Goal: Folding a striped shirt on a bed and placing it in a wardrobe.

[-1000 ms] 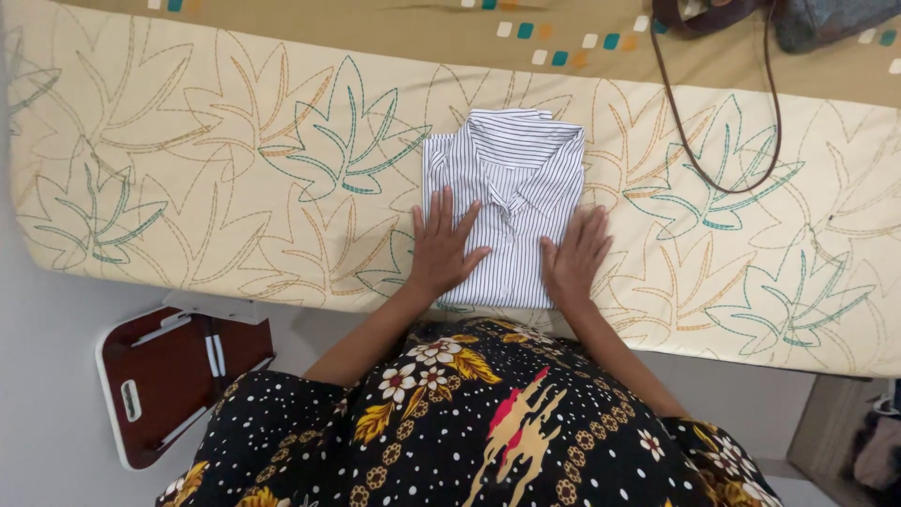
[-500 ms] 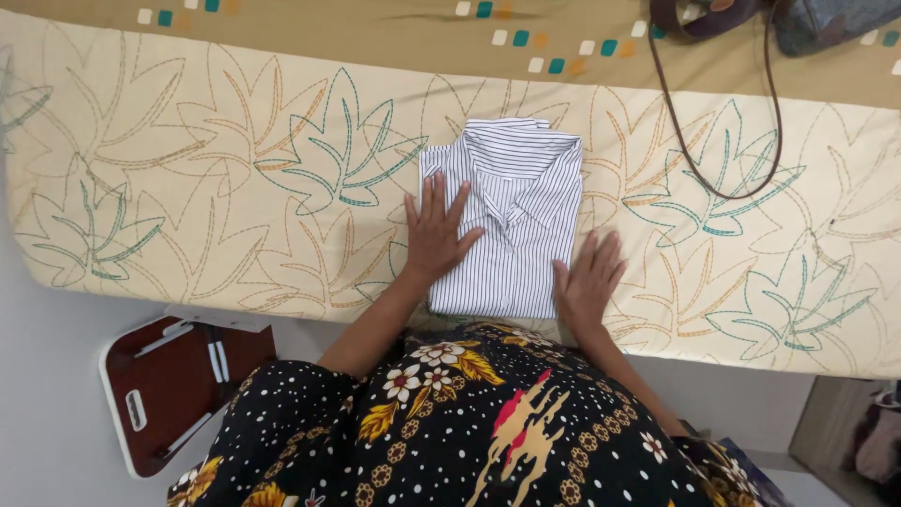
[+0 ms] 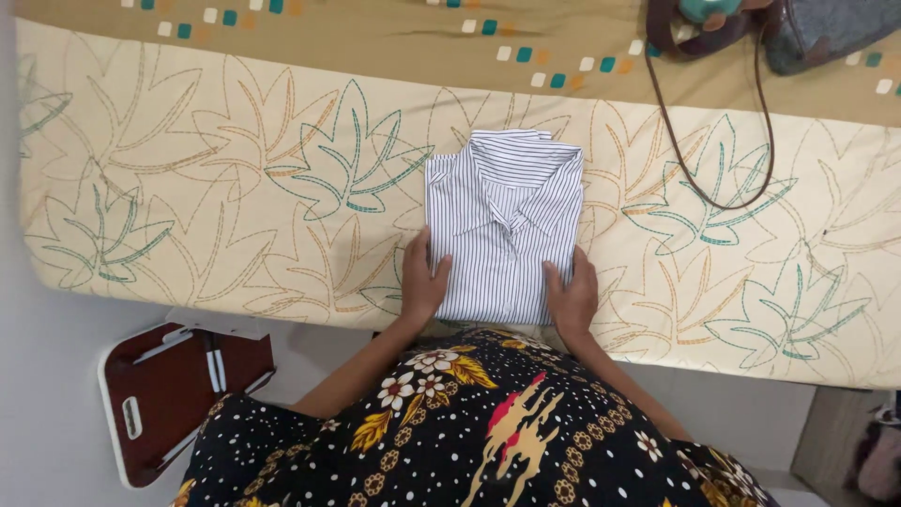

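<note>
A folded white shirt with thin dark stripes (image 3: 505, 225) lies collar-up on a bed covered by a cream sheet with leaf outlines (image 3: 235, 188). My left hand (image 3: 421, 280) grips the shirt's lower left edge, thumb on top and fingers tucked under. My right hand (image 3: 572, 296) holds the lower right edge the same way. Both hands sit at the near edge of the bed, just in front of my patterned dark dress.
A dark bag (image 3: 817, 28) with a long thin strap (image 3: 713, 141) lies at the bed's far right. A brown folded stool or small table (image 3: 178, 390) stands on the grey floor at the lower left.
Both hands were flat on the shirt, pressing it. They have slid down and outward to its lower side edges and now grip them.
</note>
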